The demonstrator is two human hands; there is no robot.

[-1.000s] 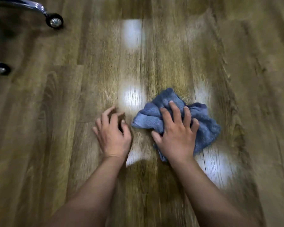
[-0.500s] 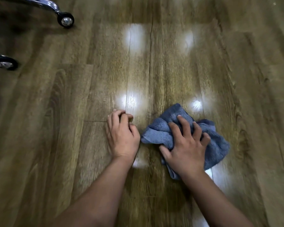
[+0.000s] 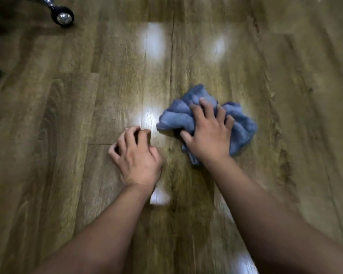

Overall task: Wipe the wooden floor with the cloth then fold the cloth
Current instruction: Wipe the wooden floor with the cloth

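Single head-worn cam, looking steeply down and forward, close over the brown wood-plank floor [image 3: 246, 56].
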